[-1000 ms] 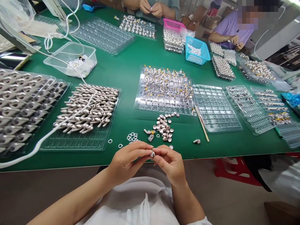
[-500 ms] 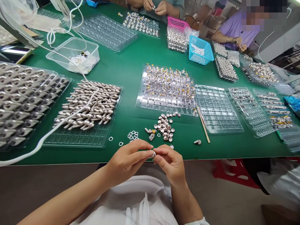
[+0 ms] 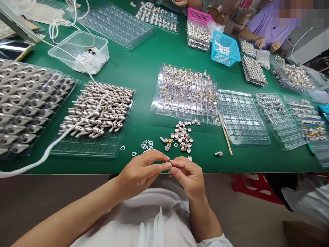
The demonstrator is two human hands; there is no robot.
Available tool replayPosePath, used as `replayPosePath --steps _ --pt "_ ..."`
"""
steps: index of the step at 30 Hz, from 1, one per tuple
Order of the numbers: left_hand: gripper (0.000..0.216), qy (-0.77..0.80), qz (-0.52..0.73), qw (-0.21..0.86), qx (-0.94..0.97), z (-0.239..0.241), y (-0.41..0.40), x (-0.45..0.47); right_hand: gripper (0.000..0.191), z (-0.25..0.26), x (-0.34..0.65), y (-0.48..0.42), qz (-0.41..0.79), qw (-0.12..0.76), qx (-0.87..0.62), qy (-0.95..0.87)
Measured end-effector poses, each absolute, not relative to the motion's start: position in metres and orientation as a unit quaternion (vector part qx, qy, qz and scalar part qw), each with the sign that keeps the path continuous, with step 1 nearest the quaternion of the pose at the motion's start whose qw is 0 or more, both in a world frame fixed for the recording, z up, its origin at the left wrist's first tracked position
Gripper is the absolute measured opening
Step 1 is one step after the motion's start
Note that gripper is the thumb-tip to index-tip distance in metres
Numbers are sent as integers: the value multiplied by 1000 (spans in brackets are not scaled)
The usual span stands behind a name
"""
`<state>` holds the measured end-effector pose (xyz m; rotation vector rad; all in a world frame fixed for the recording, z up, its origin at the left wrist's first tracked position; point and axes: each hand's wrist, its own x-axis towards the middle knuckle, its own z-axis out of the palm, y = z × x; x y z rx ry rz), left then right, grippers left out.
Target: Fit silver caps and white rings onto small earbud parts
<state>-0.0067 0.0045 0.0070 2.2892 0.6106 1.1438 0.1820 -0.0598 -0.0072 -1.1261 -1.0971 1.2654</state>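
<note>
Left hand (image 3: 140,171) and right hand (image 3: 190,176) are both pinching one small shiny part (image 3: 169,166) in their fingertips, by the near edge of the green table (image 3: 145,120), nearer the wearer than the loose caps (image 3: 183,135). Part is probably handling light, stiff, slick, and maybe scratching easily; opposite outer sides are seeming the best hold. Fingers are covering most of it, so pointing direction and long axis: can't tell.

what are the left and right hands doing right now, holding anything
Left hand: closed, pinching a small shiny earbud piece.
Right hand: closed, pinching the same piece from the other side.
</note>
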Motion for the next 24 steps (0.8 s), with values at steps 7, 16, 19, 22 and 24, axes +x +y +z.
replayPosePath --steps 7,16,19,22,24 --pt "25 218 425 249 842 4 5 -6 18 -3 186 -58 506 500 -495 -499" --pt "25 222 410 265 844 5 5 -9 18 -1 186 -57 466 473 -506 -551" --pt "25 223 411 267 842 5 5 -9 20 0 186 -57 447 475 -503 -567" --pt "23 227 414 264 841 4 4 -9 23 2 185 -57 424 482 -497 -584" --pt "22 229 412 263 842 5 4 -8 25 2 184 -58 410 488 -489 -595"
